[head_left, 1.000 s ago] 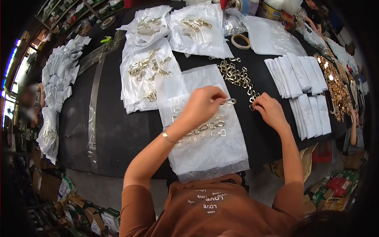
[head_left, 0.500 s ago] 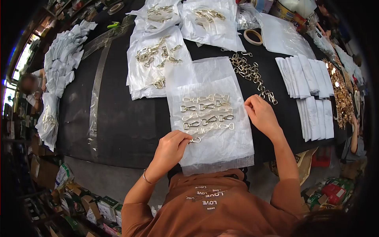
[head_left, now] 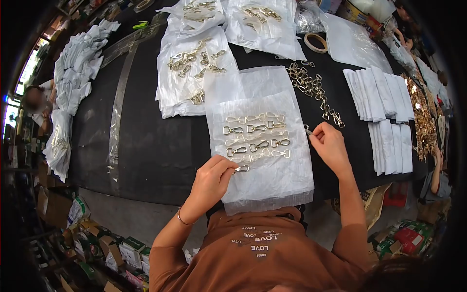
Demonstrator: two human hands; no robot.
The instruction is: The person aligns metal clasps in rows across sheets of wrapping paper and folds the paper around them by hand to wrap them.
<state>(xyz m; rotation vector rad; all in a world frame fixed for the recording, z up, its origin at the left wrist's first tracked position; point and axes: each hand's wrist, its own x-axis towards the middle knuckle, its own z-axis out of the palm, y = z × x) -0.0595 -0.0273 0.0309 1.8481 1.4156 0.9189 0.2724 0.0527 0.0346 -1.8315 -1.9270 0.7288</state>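
My left hand (head_left: 212, 179) pinches a metal snap hook (head_left: 242, 168) at the lower left of a translucent white sheet (head_left: 282, 180). Above it on the sheet lie rows of snap hooks (head_left: 258, 145), some bare and shiny, others showing pale through a thin layer. My right hand (head_left: 332, 147) is just past the sheet's right edge, thumb and forefinger closed on another snap hook (head_left: 308, 130), mostly hidden by the fingers. Beyond that hand, a loose pile of snap hooks (head_left: 307, 83) trails down the black tabletop toward it.
White sheets (head_left: 170, 104) bearing snap hooks lie at the back. A tape roll (head_left: 315, 43) stands behind the pile. Folded white packets (head_left: 384, 100) are stacked at right, beside gold-coloured pieces (head_left: 416, 114). Wrapped bundles (head_left: 73, 82) line the left edge. Boxes crowd the floor.
My right hand has moved slightly right and down, and a snap hook now shows at its fingertips. My left hand still pinches its hook, a little higher in view.
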